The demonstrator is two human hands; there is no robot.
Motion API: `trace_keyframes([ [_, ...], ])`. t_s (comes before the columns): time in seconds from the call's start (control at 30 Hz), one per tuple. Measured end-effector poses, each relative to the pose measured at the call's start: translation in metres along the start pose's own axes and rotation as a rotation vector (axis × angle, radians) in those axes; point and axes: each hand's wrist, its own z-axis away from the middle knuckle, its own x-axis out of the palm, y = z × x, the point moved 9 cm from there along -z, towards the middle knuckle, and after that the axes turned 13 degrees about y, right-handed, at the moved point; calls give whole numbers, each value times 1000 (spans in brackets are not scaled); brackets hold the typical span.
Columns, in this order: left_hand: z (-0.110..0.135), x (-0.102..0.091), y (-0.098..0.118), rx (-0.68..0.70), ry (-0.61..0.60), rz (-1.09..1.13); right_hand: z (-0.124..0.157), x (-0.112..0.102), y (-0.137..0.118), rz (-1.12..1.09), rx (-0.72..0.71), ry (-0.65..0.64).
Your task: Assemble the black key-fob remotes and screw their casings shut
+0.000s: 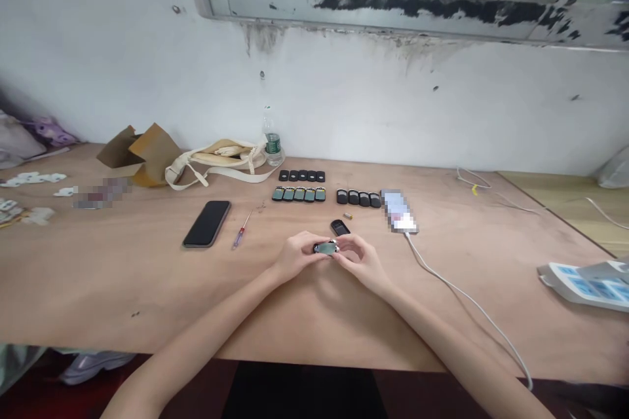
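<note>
Oval plastic device (325,248), pinched between left hand (297,256) and right hand (359,258), smooth plywood table (122,268)

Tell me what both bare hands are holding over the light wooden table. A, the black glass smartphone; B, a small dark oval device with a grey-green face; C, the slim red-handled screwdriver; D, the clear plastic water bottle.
B. The left hand and right hand hold the small dark oval device between their fingers; the smartphone and screwdriver lie apart on the table.
</note>
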Motion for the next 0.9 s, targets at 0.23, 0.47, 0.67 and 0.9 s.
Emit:
trace_keyframes([
  [0.23,-1,3,0,9,-53,-42,-4,1,-1,266,-187,-52],
  [0.47,-2,1,-26,-228,-95,-106,-16,-19,2,420,-278,85],
  [0.67,0,6,-27,-232,-163,-43,-3,5,-16,503,-451,-69],
  [0.9,0,9,-22,-154,-178,-64,3,16,-19,545,-541,-137],
])
